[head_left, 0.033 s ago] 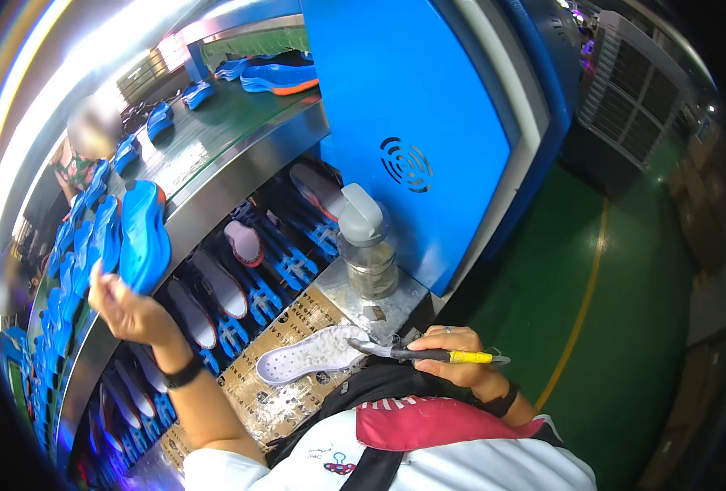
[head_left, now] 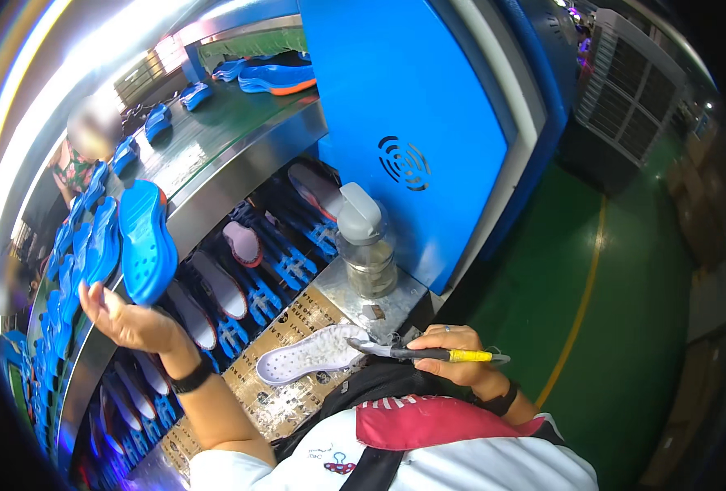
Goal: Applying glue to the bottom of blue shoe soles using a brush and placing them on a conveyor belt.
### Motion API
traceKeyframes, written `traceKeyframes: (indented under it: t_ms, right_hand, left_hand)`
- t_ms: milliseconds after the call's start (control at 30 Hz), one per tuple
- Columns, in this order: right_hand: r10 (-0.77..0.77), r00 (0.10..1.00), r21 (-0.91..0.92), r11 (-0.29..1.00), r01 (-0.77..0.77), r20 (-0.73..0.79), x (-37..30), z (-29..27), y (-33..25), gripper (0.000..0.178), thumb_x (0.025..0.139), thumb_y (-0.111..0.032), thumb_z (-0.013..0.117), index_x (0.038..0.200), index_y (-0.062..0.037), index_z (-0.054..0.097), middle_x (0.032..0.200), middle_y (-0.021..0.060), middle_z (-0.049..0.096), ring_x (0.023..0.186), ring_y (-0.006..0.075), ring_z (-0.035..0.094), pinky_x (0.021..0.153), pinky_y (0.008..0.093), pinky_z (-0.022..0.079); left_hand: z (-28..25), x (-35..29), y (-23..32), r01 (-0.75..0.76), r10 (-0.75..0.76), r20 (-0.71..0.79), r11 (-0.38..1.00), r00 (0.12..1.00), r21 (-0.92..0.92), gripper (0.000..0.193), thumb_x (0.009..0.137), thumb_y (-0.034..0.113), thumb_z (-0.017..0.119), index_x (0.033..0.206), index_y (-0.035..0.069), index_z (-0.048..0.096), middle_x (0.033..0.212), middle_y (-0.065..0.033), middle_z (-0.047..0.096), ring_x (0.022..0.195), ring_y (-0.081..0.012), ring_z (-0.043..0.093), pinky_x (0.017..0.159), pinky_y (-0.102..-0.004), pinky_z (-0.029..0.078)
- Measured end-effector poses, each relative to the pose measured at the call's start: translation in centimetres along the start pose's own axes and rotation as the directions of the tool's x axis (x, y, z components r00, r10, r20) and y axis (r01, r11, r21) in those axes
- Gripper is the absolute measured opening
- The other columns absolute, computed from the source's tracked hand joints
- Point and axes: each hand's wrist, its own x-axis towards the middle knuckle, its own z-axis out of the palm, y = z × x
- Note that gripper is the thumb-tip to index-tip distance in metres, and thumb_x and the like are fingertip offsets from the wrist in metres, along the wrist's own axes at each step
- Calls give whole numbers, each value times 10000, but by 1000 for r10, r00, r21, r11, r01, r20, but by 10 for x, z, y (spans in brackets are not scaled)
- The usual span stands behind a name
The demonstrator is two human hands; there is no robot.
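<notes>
Left hand (head_left: 130,321) open, fingers on blue sole (head_left: 146,241) at conveyor edge; right hand (head_left: 453,356) grips brush (head_left: 428,353) beside white sole (head_left: 310,353)—looks like pickup step, needs firm grasp next.

Blue sole (head_left: 146,241) upright at fingertips; yellow-handled brush (head_left: 428,353) level, gripped

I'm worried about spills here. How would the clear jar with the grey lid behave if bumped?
The jar looks tall and narrow, so it may tip. It stands near the metal shelf edge, so a push might send it off. Its bulky lid probably makes it top-heavy.
</notes>
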Motion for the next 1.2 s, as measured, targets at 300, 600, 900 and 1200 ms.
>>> traceKeyframes:
  t_ms: [300, 600, 900, 1200]
  right_hand:
    - [207, 977, 187, 963, -196, -42, -13, 7, -15, 256, 784, -70, 734, 1021, -4, 662, 852, 106, 688, 761, 167, 672, 667, 256, 509]
    - [300, 939, 297, 924, -242, -169, -4, 16, -21, 199, 827, -17, 662, 1018, 37, 639, 877, 116, 703, 807, 130, 676, 731, 245, 541]
    - [-206, 978, -113, 973, 202, -24, 63, 46, -54, 203, 686, -36, 723, 872, -25, 642, 688, 65, 601, 573, 189, 572, 542, 303, 454]
    - [-445, 870, -376, 785, 493, 213, 81, 91, -60, 269, 642, -60, 757, 879, -25, 635, 726, 75, 607, 662, 234, 593, 550, 323, 490]
  left_hand:
    - [21, -71, -5, 698, -66, 962, -676, 264, -238, 754, 853, 628, 466, 1421, 143, 360, 1476, -211, 311, 1358, -416, 290, 1015, -655, 301]
    - [-27, -117, 21, 838, -70, 994, -535, 86, -110, 667, 931, 513, 361, 1322, -20, 449, 1302, -235, 521, 1143, -424, 545, 909, -622, 449]
    - [-109, -212, 51, 827, -56, 945, -502, -323, 253, 746, 800, 556, 660, 1352, 104, 444, 1276, -110, 559, 1155, -278, 557, 986, -448, 464]
    - [-138, -208, 56, 822, -153, 863, -421, -481, 383, 789, 747, 506, 744, 1345, 84, 448, 1289, -112, 553, 1161, -251, 555, 1003, -414, 457]
